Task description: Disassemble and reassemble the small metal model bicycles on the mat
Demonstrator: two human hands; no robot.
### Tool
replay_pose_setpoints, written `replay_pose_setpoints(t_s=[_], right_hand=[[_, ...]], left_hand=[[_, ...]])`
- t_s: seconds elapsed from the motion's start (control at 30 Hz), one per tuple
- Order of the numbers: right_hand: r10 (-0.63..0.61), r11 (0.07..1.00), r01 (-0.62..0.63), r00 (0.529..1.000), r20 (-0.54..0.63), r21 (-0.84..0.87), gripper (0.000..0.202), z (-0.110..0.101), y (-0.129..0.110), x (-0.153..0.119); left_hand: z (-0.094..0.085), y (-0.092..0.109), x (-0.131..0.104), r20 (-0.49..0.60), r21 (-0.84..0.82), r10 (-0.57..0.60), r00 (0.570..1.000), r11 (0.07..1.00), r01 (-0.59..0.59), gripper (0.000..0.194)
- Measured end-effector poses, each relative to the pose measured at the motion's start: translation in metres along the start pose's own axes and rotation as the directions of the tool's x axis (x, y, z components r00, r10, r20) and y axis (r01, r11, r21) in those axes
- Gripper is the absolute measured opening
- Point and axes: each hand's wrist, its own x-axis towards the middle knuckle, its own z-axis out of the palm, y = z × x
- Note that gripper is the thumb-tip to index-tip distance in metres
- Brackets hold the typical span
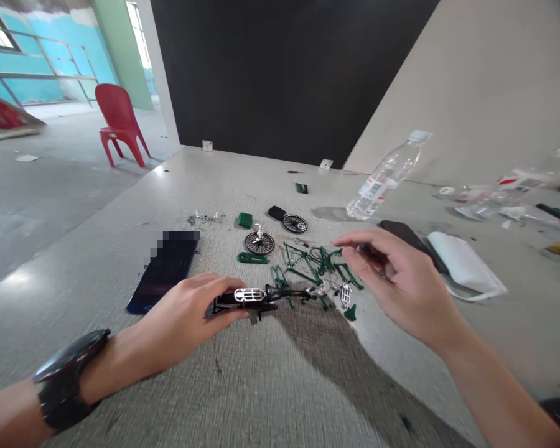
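My left hand (203, 305) grips the rear of a black model bicycle (284, 291) between thumb and fingers. The bicycle's silver rear rack (249, 295) faces up. My right hand (396, 280) is raised to the right of the parts, its fingers curled around something dark that I cannot make out. Between the hands and beyond them lie a green bicycle frame (303, 264), a loose silver rack (346, 294) and a green saddle (350, 312). Farther back are a spoked wheel with a silver fork (260, 242), another wheel (295, 223) and a green chain guard (252, 257).
A phone (168, 267) lies left of the parts. Behind sit a green block (245, 219), a black block (276, 213) and silver handlebars (206, 216). At right are a plastic bottle (382, 180), a dark case (406, 239) and a white power bank-like object (464, 261). A black panel (280, 81) borders the back.
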Motion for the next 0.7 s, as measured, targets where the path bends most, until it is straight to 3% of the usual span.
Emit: replay_pose_setpoints(t_s=[0.23,0.37,0.53,0.7], right_hand=[[-0.027,0.990,0.054,0.980,0.198,-0.131,0.025,0.004,0.022,0.011],[0.011,0.981,0.050,0.949,0.315,-0.185,0.023,-0.006,0.044,0.006],[0.077,0.980,-0.008,0.936,0.343,-0.198,0.026,-0.016,0.058,-0.006],[0.097,0.982,-0.029,0.927,0.362,-0.189,0.027,-0.009,0.051,-0.009]], left_hand=[[0.000,0.003,0.001,-0.032,0.000,0.086,0.996,0.996,-0.086,0.025],[0.001,0.002,0.000,-0.044,0.001,0.089,0.995,0.996,-0.089,0.023],[0.003,0.001,-0.004,-0.040,0.029,0.071,0.997,0.997,-0.070,0.024],[0.004,0.000,-0.003,-0.054,0.041,0.017,0.998,0.999,-0.015,0.022]])
